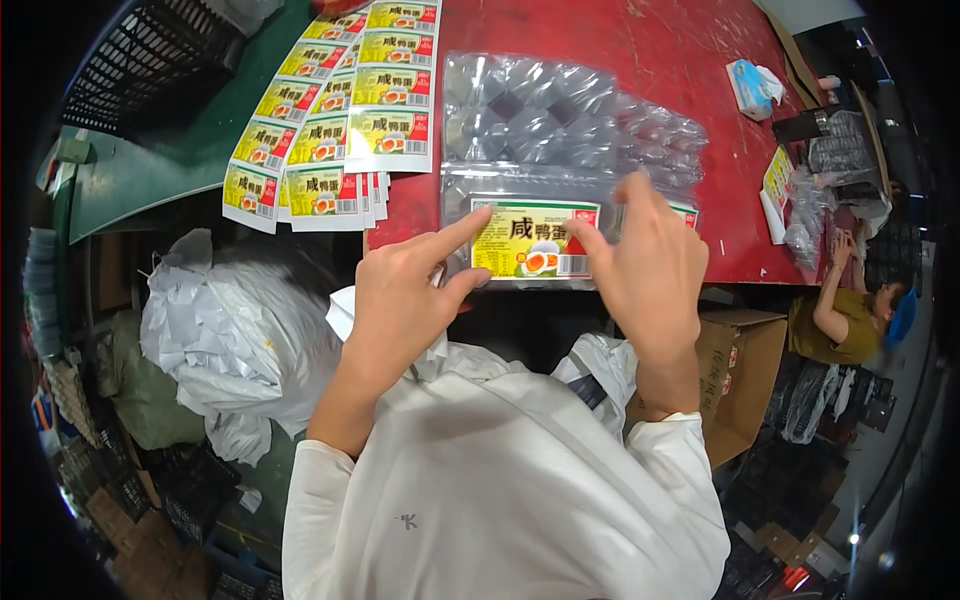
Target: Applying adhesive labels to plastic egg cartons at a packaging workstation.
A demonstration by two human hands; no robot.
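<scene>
A yellow, green and red label (pixel 535 240) with a picture of cut eggs lies on the flat front part of a clear plastic egg tray (pixel 530 100). My left hand (pixel 410 285) is at the label's left edge, its index finger on the upper corner and its thumb near the lower one, spread apart. At the label's right edge is the thumb of my right hand (pixel 655 265), with the index finger stretched over the tray further up. Part of a second label (pixel 686 214) shows behind the right hand. More clear egg trays (pixel 665 140) lie to the right.
Sheets of the same labels (pixel 390 90) lie at the far left of the red table (pixel 735 210). A black crate (pixel 150 60) is beyond them. A tissue pack (pixel 752 88) sits at right. Below are a white sack (pixel 235 320) and a cardboard box (pixel 735 380). Another person (pixel 845 310) is at far right.
</scene>
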